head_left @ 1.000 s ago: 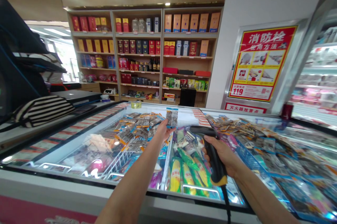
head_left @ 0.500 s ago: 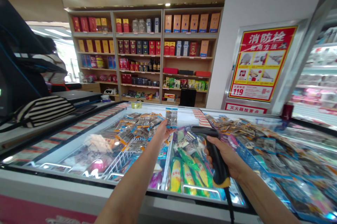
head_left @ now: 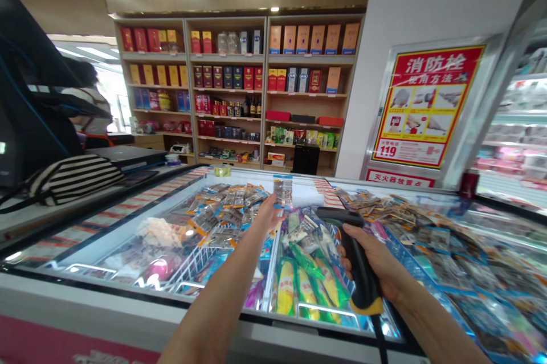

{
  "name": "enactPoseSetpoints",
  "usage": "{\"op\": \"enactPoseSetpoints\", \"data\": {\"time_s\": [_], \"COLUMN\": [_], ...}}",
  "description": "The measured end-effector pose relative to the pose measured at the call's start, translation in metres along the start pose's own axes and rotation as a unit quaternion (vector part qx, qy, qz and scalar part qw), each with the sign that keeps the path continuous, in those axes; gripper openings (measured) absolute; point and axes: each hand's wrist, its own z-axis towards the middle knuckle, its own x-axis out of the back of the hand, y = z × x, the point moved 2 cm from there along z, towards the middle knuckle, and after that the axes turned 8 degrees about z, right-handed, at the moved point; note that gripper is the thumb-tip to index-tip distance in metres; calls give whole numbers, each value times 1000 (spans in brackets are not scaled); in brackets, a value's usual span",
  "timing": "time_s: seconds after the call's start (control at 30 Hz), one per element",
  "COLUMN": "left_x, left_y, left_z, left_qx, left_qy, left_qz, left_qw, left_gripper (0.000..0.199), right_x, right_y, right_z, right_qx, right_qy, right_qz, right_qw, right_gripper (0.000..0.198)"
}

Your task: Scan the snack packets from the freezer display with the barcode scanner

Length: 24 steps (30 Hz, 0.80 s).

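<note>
Over the freezer, my left hand (head_left: 269, 215) is closed on the lower edge of a small clear snack packet (head_left: 282, 190) with blue edging and dark contents, held upright. My right hand (head_left: 368, 253) wraps round the handle of a black and yellow barcode scanner (head_left: 358, 270), whose head points left toward the packet, a short gap away. A cable runs down from the scanner's base. Below lie corn-shaped ice pops (head_left: 285, 287) in yellow and green wrappers. Many similar packets (head_left: 231, 199) are heaped in a basket to the left.
The freezer's front rim (head_left: 299, 327) runs across below my arms. More packets (head_left: 427, 227) fill the right section. A striped pouch (head_left: 74, 179) rests on the counter at left, beside a dark monitor (head_left: 25, 96). Shelves of boxes (head_left: 226, 76) stand behind, and a person (head_left: 88, 99) is at far left.
My left hand and the packet have shifted slightly to the right. The scanner in my right hand has moved a little right and down, while the camera view has shifted slightly.
</note>
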Motion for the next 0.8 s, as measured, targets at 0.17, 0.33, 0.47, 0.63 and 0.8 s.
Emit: {"op": "enactPoseSetpoints", "data": {"time_s": [0.17, 0.33, 0.47, 0.63, 0.8], "left_x": [-2, -1, -1, 3, 6], "left_y": [0, 0, 1, 3, 3], "left_z": [-1, -1, -2, -2, -1], "left_qx": [4, 2, 6, -2, -6], "left_qy": [-22, -22, -8, -8, -40], "left_qz": [-7, -12, -10, 10, 18], "left_qw": [1000, 1000, 1000, 1000, 999], "left_gripper": [17, 18, 18, 28, 43], "right_x": [-6, -9, -9, -10, -11], "right_y": [-1, 0, 3, 2, 3], "right_z": [1, 3, 5, 7, 6], "right_qx": [5, 12, 9, 6, 12], "right_qy": [0, -14, -18, -19, -17], "right_qz": [-18, -31, -29, -33, -40], "right_qw": [1000, 999, 999, 999, 999], "right_gripper": [21, 22, 21, 22, 23]}}
